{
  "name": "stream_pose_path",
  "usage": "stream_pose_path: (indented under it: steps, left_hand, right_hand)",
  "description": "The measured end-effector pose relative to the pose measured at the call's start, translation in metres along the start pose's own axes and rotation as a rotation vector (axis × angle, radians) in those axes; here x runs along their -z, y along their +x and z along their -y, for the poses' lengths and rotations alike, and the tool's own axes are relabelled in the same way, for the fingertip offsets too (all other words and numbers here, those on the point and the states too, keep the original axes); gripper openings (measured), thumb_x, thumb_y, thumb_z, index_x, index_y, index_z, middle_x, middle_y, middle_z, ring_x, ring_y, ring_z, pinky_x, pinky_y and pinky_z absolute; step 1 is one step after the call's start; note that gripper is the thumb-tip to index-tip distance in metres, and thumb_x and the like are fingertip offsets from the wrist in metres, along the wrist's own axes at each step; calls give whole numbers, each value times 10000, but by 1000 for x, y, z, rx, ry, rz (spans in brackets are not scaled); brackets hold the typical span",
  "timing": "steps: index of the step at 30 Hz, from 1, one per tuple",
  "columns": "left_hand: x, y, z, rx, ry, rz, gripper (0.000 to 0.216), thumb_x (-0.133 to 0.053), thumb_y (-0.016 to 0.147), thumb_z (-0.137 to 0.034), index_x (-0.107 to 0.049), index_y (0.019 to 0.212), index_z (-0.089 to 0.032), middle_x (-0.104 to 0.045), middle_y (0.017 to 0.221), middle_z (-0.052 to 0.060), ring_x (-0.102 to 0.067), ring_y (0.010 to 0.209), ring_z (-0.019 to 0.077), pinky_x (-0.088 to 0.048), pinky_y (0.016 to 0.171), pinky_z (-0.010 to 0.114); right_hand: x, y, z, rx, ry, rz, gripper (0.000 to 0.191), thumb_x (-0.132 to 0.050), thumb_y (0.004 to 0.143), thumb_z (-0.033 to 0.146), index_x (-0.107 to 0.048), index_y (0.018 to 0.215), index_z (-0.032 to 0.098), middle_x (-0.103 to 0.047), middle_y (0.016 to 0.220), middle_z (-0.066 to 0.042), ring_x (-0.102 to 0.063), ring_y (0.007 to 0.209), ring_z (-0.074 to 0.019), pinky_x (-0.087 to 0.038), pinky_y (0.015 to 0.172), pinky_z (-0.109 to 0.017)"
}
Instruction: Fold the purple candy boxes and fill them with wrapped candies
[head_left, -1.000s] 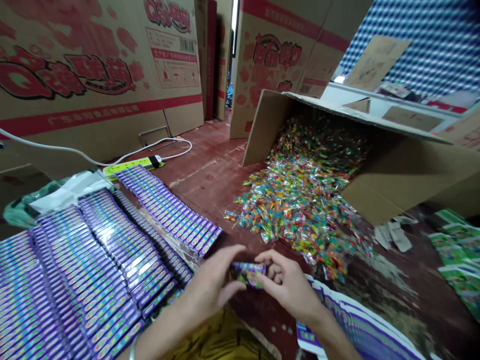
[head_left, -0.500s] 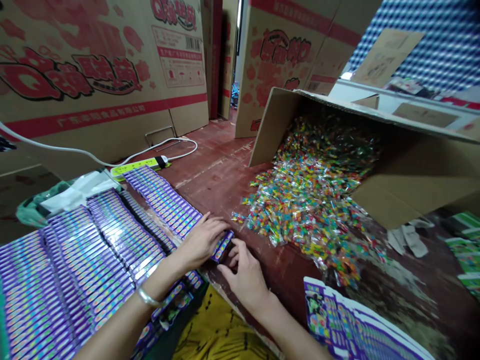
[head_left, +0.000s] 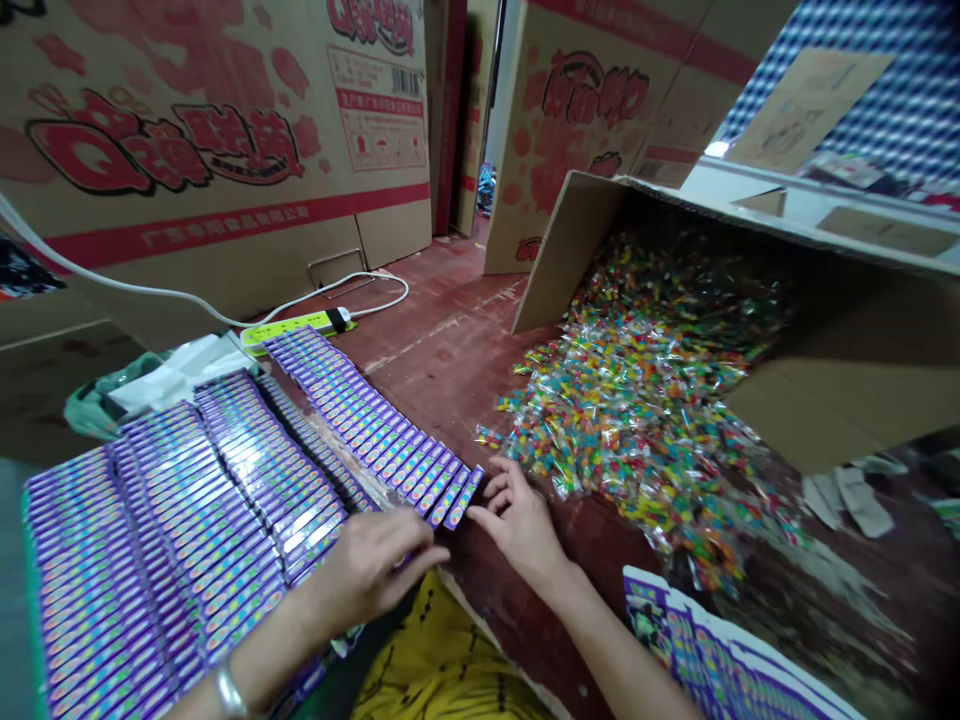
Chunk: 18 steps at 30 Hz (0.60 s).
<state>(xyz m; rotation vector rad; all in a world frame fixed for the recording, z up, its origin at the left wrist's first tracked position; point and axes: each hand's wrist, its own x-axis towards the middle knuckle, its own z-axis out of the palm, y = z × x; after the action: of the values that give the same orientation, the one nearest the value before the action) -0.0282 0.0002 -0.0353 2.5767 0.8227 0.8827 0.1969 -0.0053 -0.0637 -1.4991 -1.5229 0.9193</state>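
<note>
A row of small purple candy boxes stands packed on edge along the red-brown table. At the near end of this row, my right hand has its thumb and bent fingers apart, against or just beside the last box. My left hand hovers at the near side of the row, over the table edge, fingers bent and thumb stretched out. Nothing shows in it. More tightly packed rows of purple boxes lie to the left, partly behind my left forearm.
Clear-wrapped colourful candies spill from a tipped carton on the right. Flat purple cartons fan out at the lower right. A yellow-green power strip with a white cable lies behind the rows. Large printed cartons stand at the back.
My left hand has drawn back off the row toward me. The end box, earlier between both hands, now stands in line with the row. The view has shifted slightly left.
</note>
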Motion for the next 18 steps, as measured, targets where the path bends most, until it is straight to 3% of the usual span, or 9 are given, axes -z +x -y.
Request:
stream_pose_path:
  steps: [3, 8, 14, 18]
  left_hand:
    - [-15, -18, -2, -26, 77, 99, 78, -565, 946, -220, -603, 886, -187, -626, 702, 10, -586, 601, 148, -408, 538, 260]
    - [-36, -21, 9, 64, 167, -3, 156, -547, 957, -246, -615, 830, -188, -632, 713, 18, -591, 625, 160, -426, 556, 268]
    - [-41, -24, 14, 83, 168, -24, 126, -545, 952, -221, -635, 869, -192, -659, 775, 35, -608, 733, 173, -489, 671, 281]
    - [-40, -22, 13, 93, 174, -11, 123, -549, 947, -212, -624, 851, -192, -653, 763, 36, -590, 716, 175, -480, 650, 286]
  right_hand:
    - [4, 6, -2, 7, -13, 47, 640, -775, 713, 175, -521, 1297, 229, -595, 851, 24, -561, 611, -107, -506, 628, -244]
    - [1, 10, -1, 33, -40, 108, 493, -775, 716, 167, -641, 1180, 268, -597, 881, 18, -556, 617, -102, -485, 601, -222]
    - [-2, 12, 2, 38, -31, 136, 426, -767, 732, 177, -651, 1133, 264, -583, 880, 21, -563, 630, -101, -459, 538, -185]
    - [-3, 13, 1, 41, -24, 157, 399, -752, 754, 194, -647, 1132, 268, -588, 883, 19, -566, 649, -109, -457, 533, -184]
